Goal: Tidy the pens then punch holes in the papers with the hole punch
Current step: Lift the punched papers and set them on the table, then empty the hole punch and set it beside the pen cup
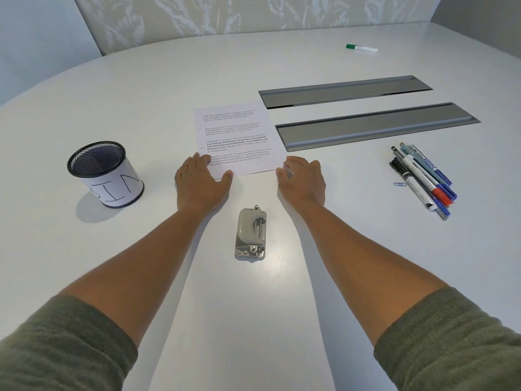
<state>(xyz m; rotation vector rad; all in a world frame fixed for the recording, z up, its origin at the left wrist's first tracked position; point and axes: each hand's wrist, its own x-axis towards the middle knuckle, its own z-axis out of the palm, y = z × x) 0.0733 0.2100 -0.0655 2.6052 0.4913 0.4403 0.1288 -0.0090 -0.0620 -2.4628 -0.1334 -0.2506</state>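
The printed white papers (pixel 235 138) lie flat on the pale worktop (pixel 141 88) straight ahead of the person, long axis running away from them and tilted a little to the right, with the near short edge directly under both hands. The left hand (pixel 198 183) rests palm down on the near left corner, fingers spread loosely and the thumb lying across the bottom edge; it presses rather than grips. The right hand (pixel 303 179) sits at the near right corner, fingers curled and touching the edge, holding nothing that I can see. Both are about equally near the sheets.

The grey metal hole punch (pixel 251 234) stands between the two forearms, closer to the person than the papers, its long axis pointing toward them and its lever down. Neither hand touches it.

Out to the right, the cluster of marker pens and ballpoints (pixel 423 179) lies side by side in a neat bundle, a small blue paper clip (pixel 399 184) just beside it. A lone green-capped white marker (pixel 361 48) lies far off, beyond two recessed grey metal trays (pixel 377 127). To the left stands a black mesh cup with a hand-lettered paper label (pixel 105 173).

I judge the next move to be drawing the sheets back toward the punch.
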